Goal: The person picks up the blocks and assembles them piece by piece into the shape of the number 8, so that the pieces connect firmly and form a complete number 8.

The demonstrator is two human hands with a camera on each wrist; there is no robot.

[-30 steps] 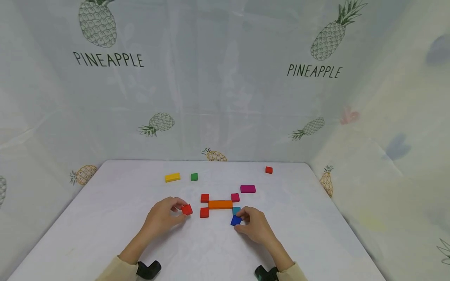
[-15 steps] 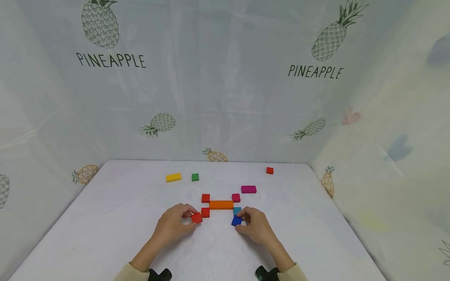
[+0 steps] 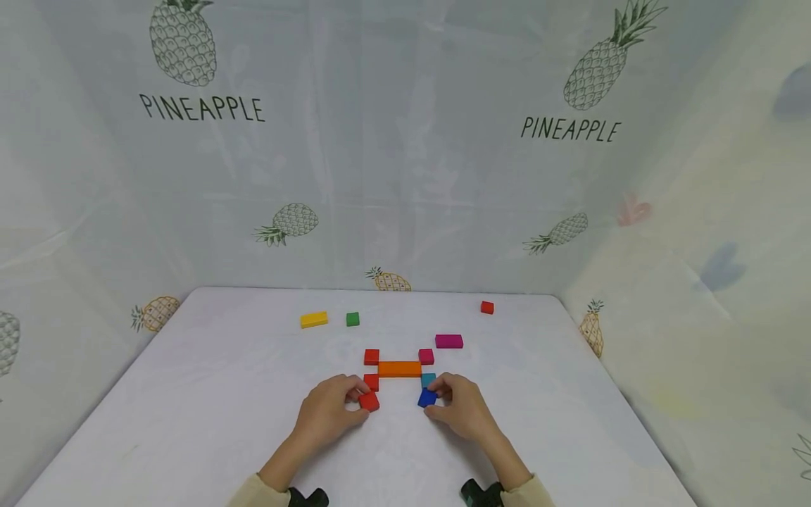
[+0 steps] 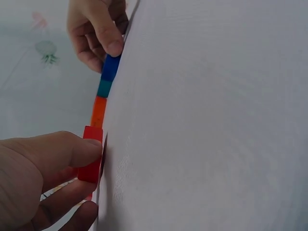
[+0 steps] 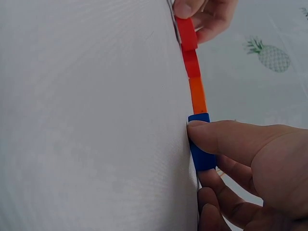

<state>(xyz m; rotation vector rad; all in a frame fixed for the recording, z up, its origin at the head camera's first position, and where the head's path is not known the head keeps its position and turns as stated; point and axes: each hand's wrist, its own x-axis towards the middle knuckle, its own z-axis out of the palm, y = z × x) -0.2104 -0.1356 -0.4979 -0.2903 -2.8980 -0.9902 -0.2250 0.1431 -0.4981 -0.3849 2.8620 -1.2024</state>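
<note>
My left hand (image 3: 331, 410) pinches a red block (image 3: 369, 401) between thumb and fingers, just in front of another red block (image 3: 371, 382). In the left wrist view the pinched red block (image 4: 90, 154) is near the table surface. My right hand (image 3: 464, 408) pinches a dark blue block (image 3: 427, 398), slightly turned, at the near side of a teal block (image 3: 428, 380). Between the two sides lies a long orange block (image 3: 400, 369). A red block (image 3: 372, 357) sits at its far left corner and a pink block (image 3: 426, 356) at its far right corner.
On the white table (image 3: 190, 394), a yellow block (image 3: 314, 320) and a green block (image 3: 353, 319) lie at the back left. A long magenta block (image 3: 449, 341) is behind the pink one. Another red block (image 3: 487, 308) lies at the back right. Pineapple-printed cloth (image 3: 405, 162) hangs behind.
My left hand has carried its red block right and toward me, from left of the blocks to the near side of the near-left red block. My right hand stays on the dark blue block.
</note>
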